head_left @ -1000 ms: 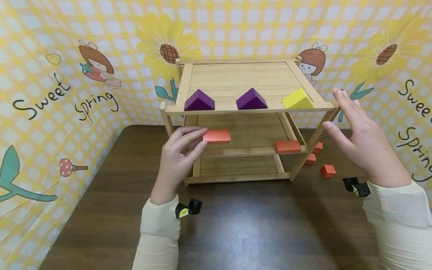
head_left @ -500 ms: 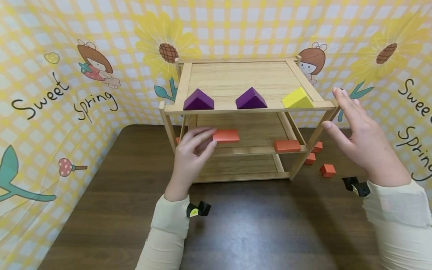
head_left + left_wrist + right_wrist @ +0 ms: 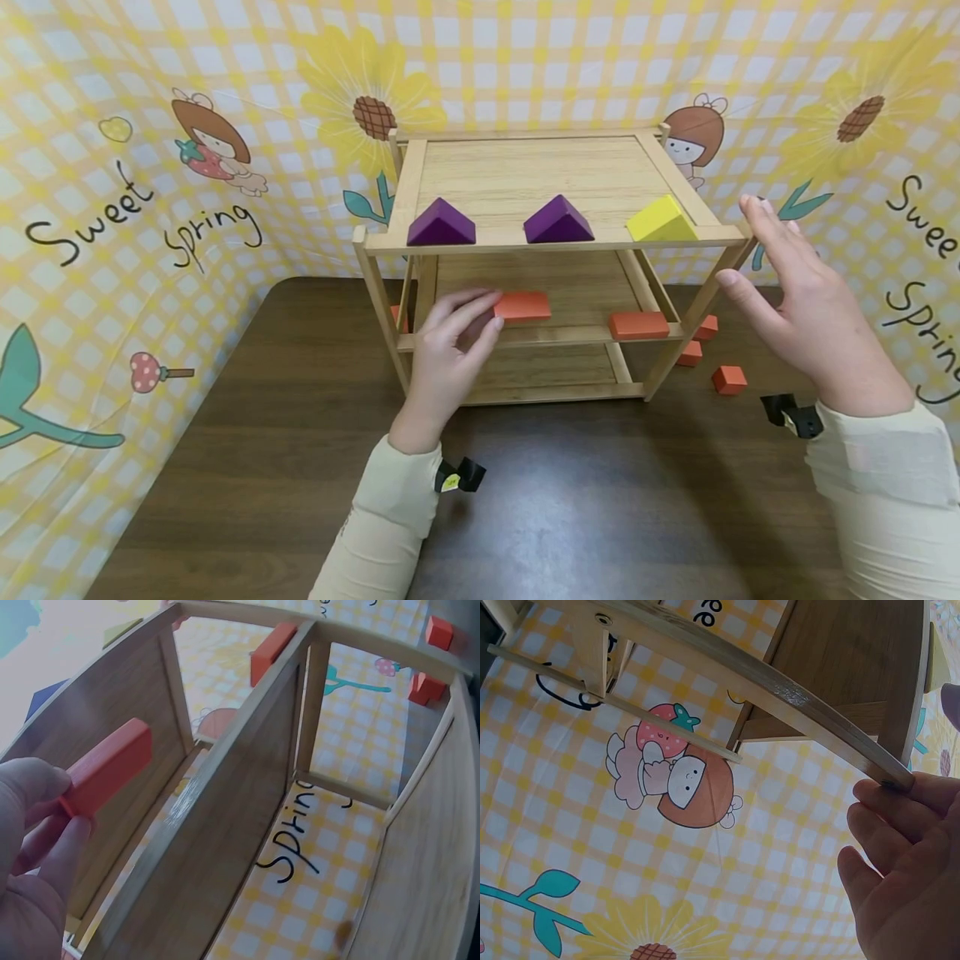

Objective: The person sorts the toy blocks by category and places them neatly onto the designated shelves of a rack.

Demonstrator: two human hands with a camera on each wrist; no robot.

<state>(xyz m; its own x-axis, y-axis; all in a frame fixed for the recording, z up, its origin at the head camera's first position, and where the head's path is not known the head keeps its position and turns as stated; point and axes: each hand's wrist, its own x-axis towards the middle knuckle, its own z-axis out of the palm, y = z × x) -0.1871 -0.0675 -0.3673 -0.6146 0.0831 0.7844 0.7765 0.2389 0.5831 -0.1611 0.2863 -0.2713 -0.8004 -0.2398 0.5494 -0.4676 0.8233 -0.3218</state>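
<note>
Between thumb and fingers, my left hand (image 3: 450, 358) pinches one end of a red rectangular block (image 3: 522, 306). In the left wrist view, the block (image 3: 112, 761) is above the front edge of the middle shelf, apart from it. A second red rectangular block (image 3: 639, 324) rests at that shelf's right front. My right hand (image 3: 810, 308) is at the upper right front corner of the wooden rack (image 3: 540, 171), fingers extended. In the right wrist view its fingertips are right at the end of the rack post (image 3: 855, 757).
Along the top shelf's front edge sit two purple triangular blocks, one left (image 3: 442, 223) and one central (image 3: 558, 221), and a yellow triangular block (image 3: 662, 221). Red cubes (image 3: 730, 380) lie on the dark table (image 3: 570, 500) right of the rack; red shows (image 3: 398, 317) behind its left post.
My left hand has moved right along the front of the middle shelf, carrying the red block toward the other one. My right hand has stayed in place.
</note>
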